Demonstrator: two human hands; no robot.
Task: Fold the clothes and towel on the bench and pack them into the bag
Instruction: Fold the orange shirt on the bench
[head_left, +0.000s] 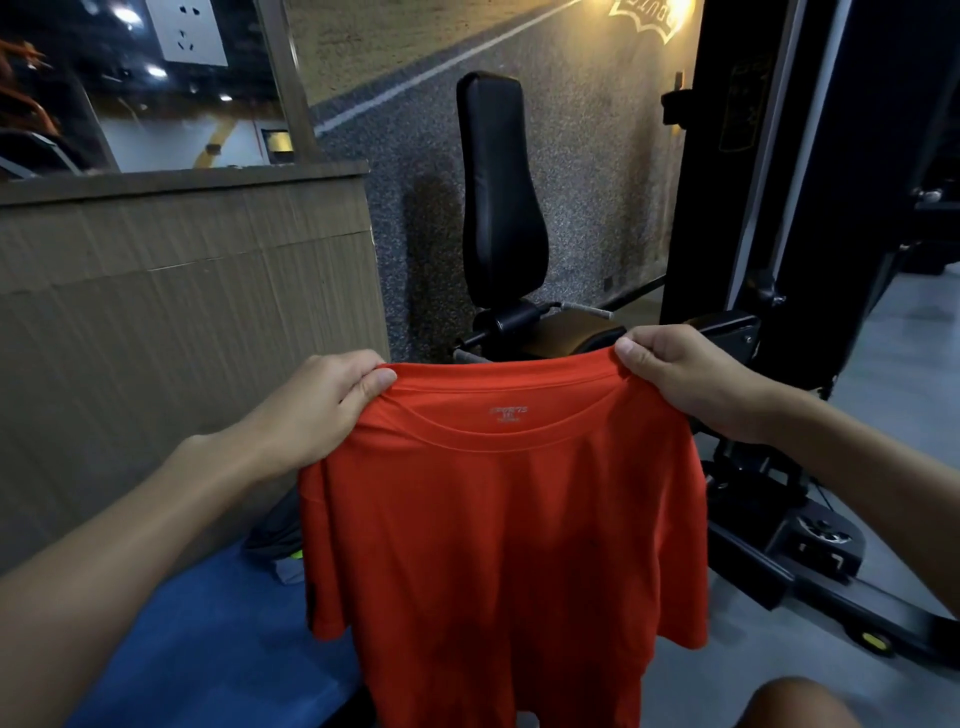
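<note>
Head view: orange-red T-shirt (498, 519) hangs from frame centre down to 6 o'clock, held in the air by its shoulders, collar on top, no fold in it. Left hand (322, 400), at 9 o'clock of the collar, pinches the shoulder fabric: thumb on the near face, fingers curled behind. Right hand (691, 379), at 2 o'clock of the collar, does the same on the other shoulder. Both clamp cloth.

Progress, judged: early. Shirt is spread ready for a fold, none made yet. At 8 o'clock of the shirt a dark crumpled garment (280, 540) with a yellow-green bit lies on the blue bench (208, 623), partly hidden behind the shirt; it looks unfolded. Towel: cannot pick it out. Bag: not in shot. Folding and packing all appear left.

Writing: neck label (508, 413) inside the collar, top line roughly "SPORTS", smaller lines too blurred. Glowing wall sign (644, 18) at 1 o'clock, cropped, unreadable.

Outward: black padded backrest (498, 197) at 12 o'clock behind the shirt, wall socket (187, 31) at 11, bare knee (800, 701) at 5.
</note>
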